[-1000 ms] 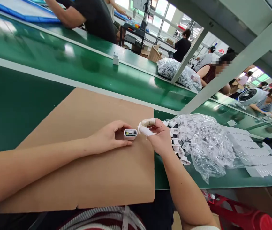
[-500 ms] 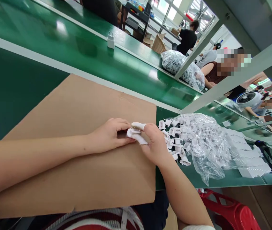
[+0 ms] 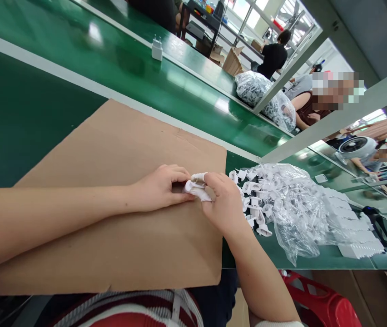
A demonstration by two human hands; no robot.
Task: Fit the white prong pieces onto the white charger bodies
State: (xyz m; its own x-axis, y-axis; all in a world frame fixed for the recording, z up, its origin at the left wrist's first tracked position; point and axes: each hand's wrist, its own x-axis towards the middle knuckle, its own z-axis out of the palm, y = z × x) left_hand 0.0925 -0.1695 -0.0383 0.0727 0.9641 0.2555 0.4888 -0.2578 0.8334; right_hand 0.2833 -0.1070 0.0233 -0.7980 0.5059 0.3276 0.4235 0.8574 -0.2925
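Note:
My left hand (image 3: pixel 161 187) reaches in from the left, thumb and fingers curved in until their tips meet my right hand (image 3: pixel 223 200). White coverings wrap the thumb and index finger of the right hand. Between the fingertips of both hands sits a small whitish piece (image 3: pixel 189 186) with a metallic glint beside it; its kind is largely hidden by the fingers. Both hands are closed around it above a brown cardboard sheet (image 3: pixel 118 150). Just right of the right hand lie several loose white plastic plug parts (image 3: pixel 255 210).
A clear plastic bag (image 3: pixel 295 213) of white parts lies at the right, beside rows of white pieces (image 3: pixel 360 243). One white plug adapter (image 3: pixel 157 50) stands on the green belt (image 3: pixel 118 59). A metal post (image 3: pixel 292 68) and co-workers are beyond. A red stool (image 3: pixel 329 304) is below.
The camera view has shifted slightly. Both hands stay together at the small piece, and the right hand's covered fingers have turned a little and come closer together.

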